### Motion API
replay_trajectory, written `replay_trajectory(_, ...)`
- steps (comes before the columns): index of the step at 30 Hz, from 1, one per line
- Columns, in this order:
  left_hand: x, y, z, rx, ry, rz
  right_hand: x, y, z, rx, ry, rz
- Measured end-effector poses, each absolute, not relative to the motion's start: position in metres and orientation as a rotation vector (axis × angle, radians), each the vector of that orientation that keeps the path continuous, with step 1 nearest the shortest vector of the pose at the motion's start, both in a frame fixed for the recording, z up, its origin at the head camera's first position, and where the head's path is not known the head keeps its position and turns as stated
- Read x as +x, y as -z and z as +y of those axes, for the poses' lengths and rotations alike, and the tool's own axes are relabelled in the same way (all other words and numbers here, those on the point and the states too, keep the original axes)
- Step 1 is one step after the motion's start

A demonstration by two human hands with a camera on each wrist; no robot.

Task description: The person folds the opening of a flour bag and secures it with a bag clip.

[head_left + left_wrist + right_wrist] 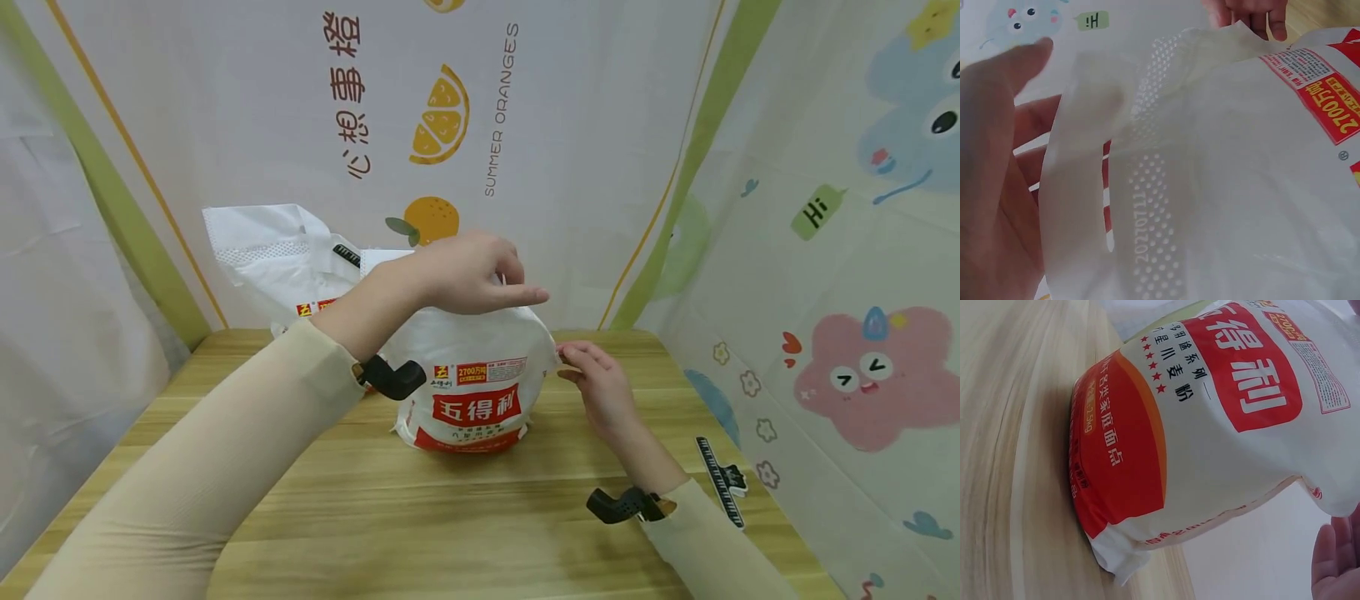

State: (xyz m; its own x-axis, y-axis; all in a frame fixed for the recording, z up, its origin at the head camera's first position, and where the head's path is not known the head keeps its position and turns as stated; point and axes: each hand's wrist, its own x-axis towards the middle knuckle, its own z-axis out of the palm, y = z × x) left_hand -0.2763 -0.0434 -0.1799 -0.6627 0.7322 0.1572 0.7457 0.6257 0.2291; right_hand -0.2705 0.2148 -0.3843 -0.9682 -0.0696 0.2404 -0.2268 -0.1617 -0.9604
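Note:
A white and red bag of flour (480, 408) stands upright on the wooden table, its printed front toward me. My left hand (468, 275) is at its top. In the left wrist view, the left fingers (1035, 119) pass behind the bag's handle strip (1075, 206) and show through the slot, while the thumb is apart from it. My right hand (600, 383) pinches the bag's upper right corner. In the right wrist view, the bag (1210, 450) bulges over the table and a few fingers (1335, 556) show at the edge.
A second white bag (270, 258) with a similar logo is behind at the left, partly hidden by my left arm. A flat piece (723, 483) patterned like piano keys lies at the table's right side. Printed curtains (600, 125) enclose the wooden table (337, 517).

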Motion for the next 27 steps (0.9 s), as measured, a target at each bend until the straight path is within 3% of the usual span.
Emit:
replay_trajectory(11, -0.275, 0.190, -0.032, -1.097, 0.117, -2.703, -0.276, 0.383, 0.207, 0.241, -2.170, -2.091)
replay_trajectory(27, -0.283, 0.195, -0.045, -0.956, 0.161, -2.816, -0.281, 0.379, 0.203, 0.202, -2.036, -2.273)
